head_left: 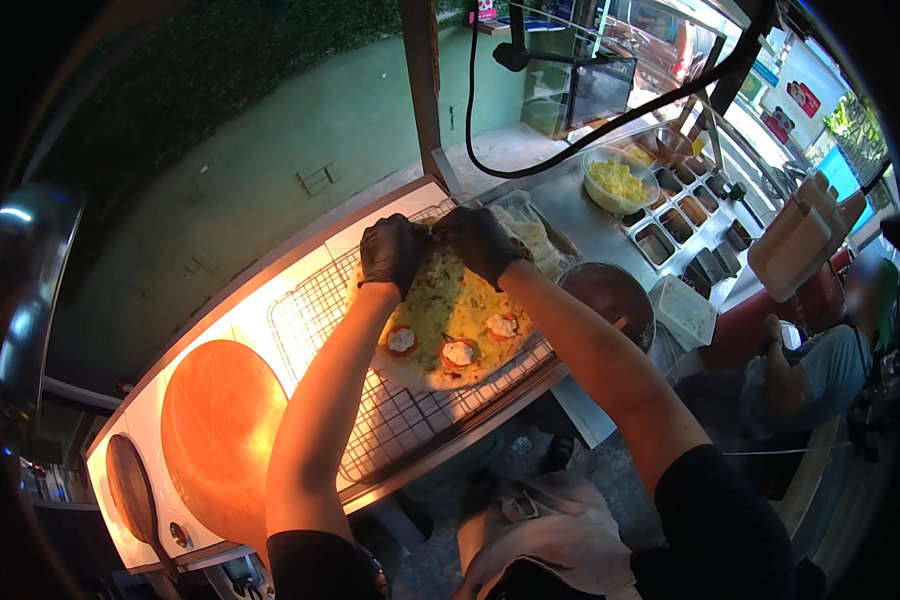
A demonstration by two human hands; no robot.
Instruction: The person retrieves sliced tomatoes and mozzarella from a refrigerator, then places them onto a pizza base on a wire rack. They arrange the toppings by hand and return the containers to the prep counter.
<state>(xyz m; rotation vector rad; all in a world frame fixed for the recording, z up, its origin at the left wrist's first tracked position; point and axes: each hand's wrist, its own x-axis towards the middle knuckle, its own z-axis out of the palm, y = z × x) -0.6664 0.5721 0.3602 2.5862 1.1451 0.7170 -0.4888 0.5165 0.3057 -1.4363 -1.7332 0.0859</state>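
A large flatbread (460, 300), spread with a yellow-green topping, lies on a wire rack (365, 420). On its near part sit three red rounds, each with a white dollop (458, 353). Both my arms reach over it to its far edge. There my left hand (392, 250), in a black glove, is closed with its fingers turned inward. Close beside it is my right hand (478, 243), also black-gloved and closed. The fingertips of the two nearly meet, and what they pinch is hidden. Clear plastic wrap (530, 230) lies just right of my right hand.
Left of the rack are a round wooden board (215, 430) and a dark paddle (130, 485). To the right stand a dark round pan (610, 300), a white tub (685, 310), a bowl of yellow food (618, 185) and several metal topping bins (675, 222). A person (820, 370) sits far right.
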